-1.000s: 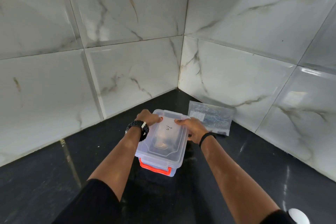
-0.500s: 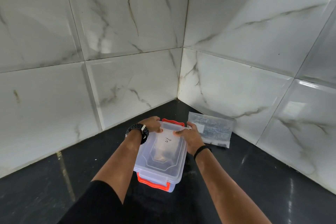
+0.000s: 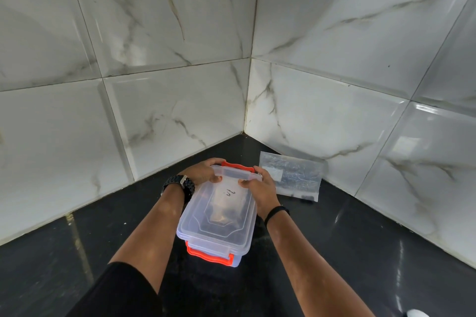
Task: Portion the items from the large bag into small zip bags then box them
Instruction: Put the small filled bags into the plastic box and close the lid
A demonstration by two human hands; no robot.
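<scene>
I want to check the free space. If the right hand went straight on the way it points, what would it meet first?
Probably the far orange latch of the box: the right hand points across that end, towards the left hand. Depth unclear.

We see the box (image 3: 216, 216) on the counter (image 3: 360, 252), near the corner where the two walls (image 3: 334, 116) meet. Its lid (image 3: 221, 226) sits on top. Our left hand (image 3: 203, 172) and right hand (image 3: 262, 190) grip its far end. The large bag (image 3: 293, 177) lies right of the box, against the wall.

Translucent plastic box (image 3: 219, 216) with orange clips, clear crinkled plastic bag (image 3: 293, 179) — on glossy black countertop (image 3: 360, 239).
</scene>
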